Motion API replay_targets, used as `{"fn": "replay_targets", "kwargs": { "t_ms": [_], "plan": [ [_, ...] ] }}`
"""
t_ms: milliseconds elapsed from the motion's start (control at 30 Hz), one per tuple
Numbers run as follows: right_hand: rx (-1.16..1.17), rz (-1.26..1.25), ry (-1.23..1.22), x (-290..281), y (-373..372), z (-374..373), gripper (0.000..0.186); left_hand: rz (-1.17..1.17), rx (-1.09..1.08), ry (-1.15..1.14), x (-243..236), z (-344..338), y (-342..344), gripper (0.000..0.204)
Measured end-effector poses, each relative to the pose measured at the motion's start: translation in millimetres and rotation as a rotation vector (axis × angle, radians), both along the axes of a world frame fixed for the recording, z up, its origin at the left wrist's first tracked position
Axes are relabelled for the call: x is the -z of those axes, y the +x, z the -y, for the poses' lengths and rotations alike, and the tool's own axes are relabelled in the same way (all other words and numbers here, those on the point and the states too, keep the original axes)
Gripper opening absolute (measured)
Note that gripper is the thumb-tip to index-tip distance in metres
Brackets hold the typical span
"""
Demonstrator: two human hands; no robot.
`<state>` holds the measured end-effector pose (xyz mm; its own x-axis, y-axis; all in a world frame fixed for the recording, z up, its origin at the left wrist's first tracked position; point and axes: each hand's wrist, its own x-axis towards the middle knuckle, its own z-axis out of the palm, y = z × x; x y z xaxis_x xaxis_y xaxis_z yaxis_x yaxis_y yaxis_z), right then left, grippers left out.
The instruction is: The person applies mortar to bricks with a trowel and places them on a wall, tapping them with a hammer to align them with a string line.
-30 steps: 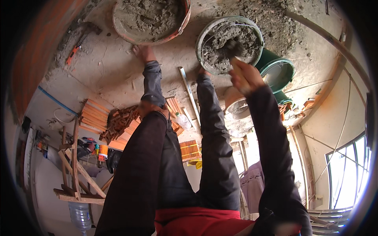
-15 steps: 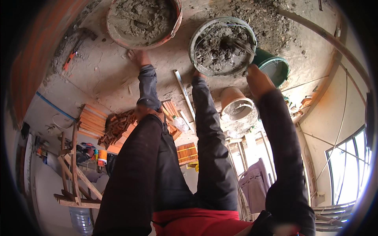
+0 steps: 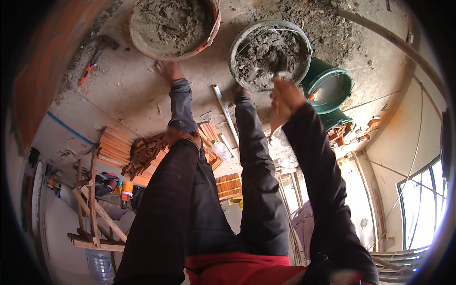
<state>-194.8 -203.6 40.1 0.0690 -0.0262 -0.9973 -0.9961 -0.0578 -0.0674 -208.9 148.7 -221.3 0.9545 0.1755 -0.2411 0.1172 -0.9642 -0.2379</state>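
My right hand (image 3: 289, 97) is closed around the handle of a trowel, whose blurred blade (image 3: 276, 64) is down in the grey mortar (image 3: 254, 54) of a round bucket (image 3: 232, 61). This bucket stands just beyond my right foot. My left hand (image 3: 178, 136) lies on my left knee, its fingers resting on the dark trouser leg and holding nothing. Ahead of my left foot (image 3: 170, 71) stands a wide orange-rimmed tub (image 3: 213, 42), also filled with rough wet mortar (image 3: 173, 26).
Green buckets (image 3: 351, 85) stand to the right of the mortar bucket. A hammer (image 3: 103, 43) and an orange-handled tool (image 3: 86, 74) lie at left. Between my legs lie a metal bar (image 3: 225, 111) and stacked bricks (image 3: 228, 185). Wooden trestle (image 3: 92, 204) at lower left.
My right hand has moved left with the trowel, from the bucket's right rim to its near side. The trowel's blade has shifted within the mortar. My left hand stays on the knee.
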Motion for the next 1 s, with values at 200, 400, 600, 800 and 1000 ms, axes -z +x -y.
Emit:
{"fn": "replay_targets", "kwargs": {
  "t_ms": [200,400,600,800,1000],
  "plan": [
    [-0.674,0.311,-0.178,-24,-10,1,0.022,0.061,0.052,0.053,2,-12,-15,0.026],
    [-1.196,0.605,-0.293,7,-87,-7,0.026,0.077,0.049,0.031,1,-2,-12,0.026],
    [-0.144,-0.034,-0.078,-6,3,-10,0.031,0.063,0.048,0.051,6,-13,-19,0.027],
    [0.829,-0.165,0.275,-94,7,-45,0.023,0.062,0.043,0.045,1,-8,-22,0.029],
    [0.008,-0.09,-0.017,18,32,-44,0.019,0.079,0.063,0.005,2,8,-14,0.03]
  ]
}}
